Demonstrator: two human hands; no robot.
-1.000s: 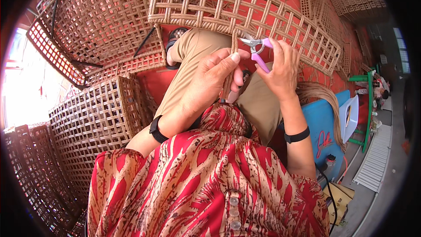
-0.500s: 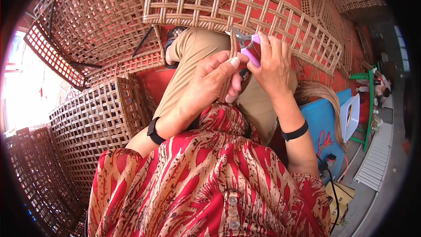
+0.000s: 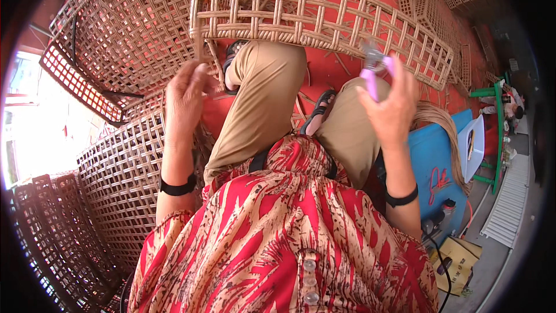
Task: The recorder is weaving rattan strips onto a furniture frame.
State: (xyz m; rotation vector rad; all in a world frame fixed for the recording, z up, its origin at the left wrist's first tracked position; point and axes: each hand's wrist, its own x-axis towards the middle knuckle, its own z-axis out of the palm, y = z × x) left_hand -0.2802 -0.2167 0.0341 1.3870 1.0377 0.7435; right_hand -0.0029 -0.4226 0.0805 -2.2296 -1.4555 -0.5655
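Observation:
My right hand (image 3: pixel 391 104) grips a pair of purple-handled pruning snips (image 3: pixel 372 75), blurred by motion; their metal jaws point up in front of the woven panel. Out to the left, my left hand (image 3: pixel 186 96) is closed, thumb against fingers. A smeared brown wicker strand (image 3: pixel 198 49) stands up from those fingertips, near the panel's left end. The long, curved wicker panel (image 3: pixel 284 9) lies across beyond my knees, woven in an open grid of paired tan strands with a wrapped lower edge.
Large woven wicker frames (image 3: pixel 127 41) with black bars stand at the left, beside a stacked wicker piece (image 3: pixel 127 168). Scraps litter the red floor (image 3: pixel 330 72). At my right, a strand bundle (image 3: pixel 449 133) hangs over a blue surface (image 3: pixel 420 162) beside a white bin (image 3: pixel 474 145).
My hands have moved apart: the left swung far left with the strand, and the right shifted right with the snips. The snips are clear of the strand they were beside.

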